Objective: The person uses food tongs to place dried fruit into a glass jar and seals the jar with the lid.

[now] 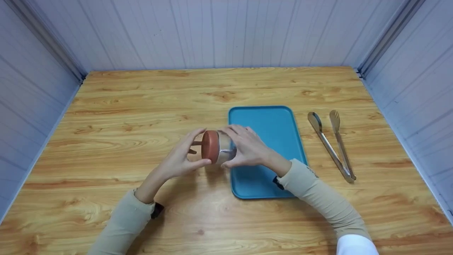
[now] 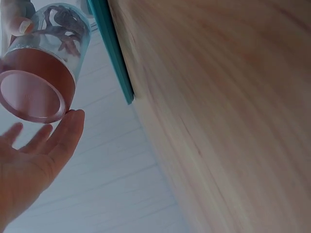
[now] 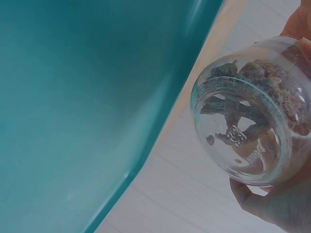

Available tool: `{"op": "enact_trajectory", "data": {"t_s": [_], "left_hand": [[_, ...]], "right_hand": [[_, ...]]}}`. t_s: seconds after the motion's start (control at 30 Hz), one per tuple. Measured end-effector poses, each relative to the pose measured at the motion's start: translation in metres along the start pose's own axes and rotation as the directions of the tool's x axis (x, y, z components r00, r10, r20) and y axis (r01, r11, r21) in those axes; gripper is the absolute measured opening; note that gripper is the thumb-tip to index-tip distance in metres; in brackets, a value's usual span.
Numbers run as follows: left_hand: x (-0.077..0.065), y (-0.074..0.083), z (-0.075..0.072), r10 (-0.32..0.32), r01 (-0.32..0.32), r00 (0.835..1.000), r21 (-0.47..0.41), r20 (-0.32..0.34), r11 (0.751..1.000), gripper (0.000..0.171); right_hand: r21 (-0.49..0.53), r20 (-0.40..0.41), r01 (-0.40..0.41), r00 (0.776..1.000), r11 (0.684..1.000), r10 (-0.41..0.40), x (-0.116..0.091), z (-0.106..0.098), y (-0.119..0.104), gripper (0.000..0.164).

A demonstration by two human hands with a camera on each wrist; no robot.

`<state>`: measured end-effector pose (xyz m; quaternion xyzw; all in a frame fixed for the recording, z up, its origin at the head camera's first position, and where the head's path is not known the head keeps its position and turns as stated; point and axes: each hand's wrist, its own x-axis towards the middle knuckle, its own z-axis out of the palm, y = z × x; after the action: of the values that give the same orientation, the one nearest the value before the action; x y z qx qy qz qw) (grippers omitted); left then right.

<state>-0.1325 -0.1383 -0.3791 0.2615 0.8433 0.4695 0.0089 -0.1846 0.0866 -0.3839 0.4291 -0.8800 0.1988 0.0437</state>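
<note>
Held on its side above the table is a clear jar [image 1: 225, 156] with a reddish-brown lid [image 1: 211, 147]. My left hand [image 1: 180, 159] holds the lid by its rim, thumb at the near side and fingers at the far side. On the jar's body my right hand [image 1: 249, 147] grips from the other end, thumb below and fingers over the top. The right wrist view looks at the jar's round base [image 3: 252, 167], with dark, shrivelled, dried-looking pieces [image 3: 265, 77] inside. In the left wrist view, fingertips touch the edge of the lid [image 2: 31, 94], which sits on the jar.
A blue rectangular tray [image 1: 272, 120] lies under and beyond my right hand. To its right, metal tongs [image 1: 332, 148] lie spread on the wooden table [image 1: 141, 99]. Pale panelled walls [image 1: 226, 32] stand at the back and both sides.
</note>
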Motion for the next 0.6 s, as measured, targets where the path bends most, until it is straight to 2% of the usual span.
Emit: {"op": "enact_trajectory", "data": {"t_s": [0.1,0.17,0.27,0.33,0.43,0.6], "left_hand": [[0.001,0.003,0.001,-0.091,0.090,0.995,-0.051,-0.026,0.995,0.073],[0.003,-0.001,0.004,-0.147,0.145,0.988,-0.041,-0.039,0.989,0.072],[0.005,-0.009,0.007,-0.167,0.165,0.984,-0.035,-0.057,0.986,0.070],[0.006,-0.012,0.008,-0.142,0.140,0.988,-0.036,-0.069,0.990,0.070],[0.006,-0.014,0.007,-0.066,0.065,0.995,-0.021,-0.075,0.998,0.072],[0.005,-0.015,0.004,0.067,-0.064,0.997,0.080,-0.036,0.995,0.075]], "right_hand": [[0.009,-0.004,0.001,1.000,1.000,-0.001,0.001,0.000,0.000,0.087],[0.013,-0.003,0.001,1.000,1.000,-0.001,0.001,0.000,-0.001,0.087],[0.002,-0.008,0.006,1.000,1.000,-0.006,0.001,0.000,-0.001,0.086],[-0.007,-0.012,0.010,1.000,1.000,-0.010,0.001,0.000,-0.001,0.087],[-0.014,-0.013,0.014,1.000,1.000,-0.015,0.001,0.001,0.000,0.088],[-0.001,-0.002,0.021,1.000,1.000,-0.021,0.001,0.001,0.001,0.088]]}}
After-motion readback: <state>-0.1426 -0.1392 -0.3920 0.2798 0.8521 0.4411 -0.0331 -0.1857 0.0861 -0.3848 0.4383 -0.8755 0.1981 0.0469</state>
